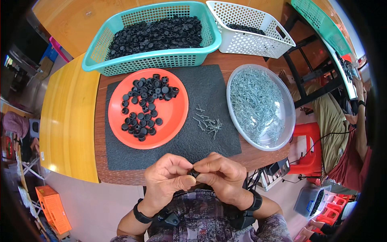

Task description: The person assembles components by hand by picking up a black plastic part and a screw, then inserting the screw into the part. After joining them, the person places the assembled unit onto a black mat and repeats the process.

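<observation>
Just in front of the table's near edge, my left hand [171, 175] and my right hand [221, 175] meet fingertip to fingertip. Between them they pinch a small round black cap [194, 173], mostly hidden by the fingers; whether a screw is in it, I cannot tell. Beyond the left hand, a red-orange plate [171, 125] carries many loose black caps [142, 123]. A small heap of silvery screws [209, 124] lies on the dark mat [201, 88] to the plate's right. Farther right, a clear round tub [284, 133] is filled with similar screws [256, 101].
At the back stand a teal basket [157, 61] heaped with black caps and a white perforated basket [254, 47] holding black pieces. A yellow board [70, 121] adjoins the brown table [121, 176]. A red stool [308, 149] and another seated person [342, 137] are at right.
</observation>
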The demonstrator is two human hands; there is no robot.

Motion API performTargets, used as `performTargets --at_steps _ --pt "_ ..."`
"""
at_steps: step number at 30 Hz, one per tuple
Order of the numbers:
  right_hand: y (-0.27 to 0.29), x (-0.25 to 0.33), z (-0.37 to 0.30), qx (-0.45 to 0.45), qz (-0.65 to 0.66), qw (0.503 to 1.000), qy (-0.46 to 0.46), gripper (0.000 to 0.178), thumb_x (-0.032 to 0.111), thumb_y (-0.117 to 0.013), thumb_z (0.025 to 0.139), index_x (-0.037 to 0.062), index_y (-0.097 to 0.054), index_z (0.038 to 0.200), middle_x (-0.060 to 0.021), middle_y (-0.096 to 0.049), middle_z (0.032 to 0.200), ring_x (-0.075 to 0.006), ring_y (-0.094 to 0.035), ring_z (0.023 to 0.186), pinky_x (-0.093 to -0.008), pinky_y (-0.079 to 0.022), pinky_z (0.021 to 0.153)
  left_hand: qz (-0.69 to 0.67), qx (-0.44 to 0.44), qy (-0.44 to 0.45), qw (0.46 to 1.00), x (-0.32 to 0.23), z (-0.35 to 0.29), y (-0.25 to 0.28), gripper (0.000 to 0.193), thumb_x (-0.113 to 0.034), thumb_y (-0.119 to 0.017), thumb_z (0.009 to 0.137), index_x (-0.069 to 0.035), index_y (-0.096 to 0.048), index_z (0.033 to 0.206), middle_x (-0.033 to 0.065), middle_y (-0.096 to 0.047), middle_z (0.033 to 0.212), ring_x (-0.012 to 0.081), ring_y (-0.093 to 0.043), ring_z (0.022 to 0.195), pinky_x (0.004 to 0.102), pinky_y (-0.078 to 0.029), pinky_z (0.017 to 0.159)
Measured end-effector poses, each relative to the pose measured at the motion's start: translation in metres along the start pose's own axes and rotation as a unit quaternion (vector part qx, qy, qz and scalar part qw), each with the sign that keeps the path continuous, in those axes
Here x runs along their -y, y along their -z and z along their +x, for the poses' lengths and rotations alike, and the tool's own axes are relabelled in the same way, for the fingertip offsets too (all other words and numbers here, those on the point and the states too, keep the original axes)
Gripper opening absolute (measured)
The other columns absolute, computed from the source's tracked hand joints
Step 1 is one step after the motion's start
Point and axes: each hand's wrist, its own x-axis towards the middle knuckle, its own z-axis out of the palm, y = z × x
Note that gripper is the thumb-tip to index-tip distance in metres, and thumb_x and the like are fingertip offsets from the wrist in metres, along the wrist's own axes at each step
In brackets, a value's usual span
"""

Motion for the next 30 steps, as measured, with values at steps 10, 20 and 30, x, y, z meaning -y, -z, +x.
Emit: performTargets --at_steps 10,20,30 --pt "0.001 0.004 -0.002 -0.005 0.049 0.998 -0.033 0.019 -0.007 -0.072 0.071 -0.0021 -0.065 0.088 -0.0145 -0.069 0.087 -0.0185 -0.065 0.072 -0.0275 -0.052 0.06 0.079 0.033 -0.108 0.99 0.012 0.005 0.007 0.038 -0.01 -0.079 0.072 0.001 -0.055 0.098 0.0059 -0.067 0.077 0.0052 -0.059 0.068 0.0191 -0.047 0.062" --pt "-0.003 0.009 -0.003 -0.007 0.05 0.998 -0.035 0.017 -0.002 -0.074 0.07 -0.0029 -0.065 0.085 -0.0147 -0.068 0.085 -0.021 -0.067 0.076 -0.0286 -0.055 0.064 0.06 0.0 -0.174 0.983 0.027 0.003 0.002 0.039 -0.013 -0.081 0.069 -0.001 -0.055 0.096 0.0036 -0.066 0.077 0.0055 -0.06 0.07 0.0192 -0.048 0.064" --pt "-0.007 0.007 -0.008 -0.006 0.052 0.998 -0.038 0.014 -0.003 -0.073 0.073 -0.0034 -0.065 0.085 -0.0153 -0.069 0.086 -0.022 -0.068 0.077 -0.0294 -0.055 0.065 0.019 0.025 -0.155 0.987 0.032 0.002 0.009 0.046 -0.012 -0.079 0.071 0.002 -0.051 0.105 0.0098 -0.068 0.085 0.0077 -0.062 0.077 0.0194 -0.049 0.066"
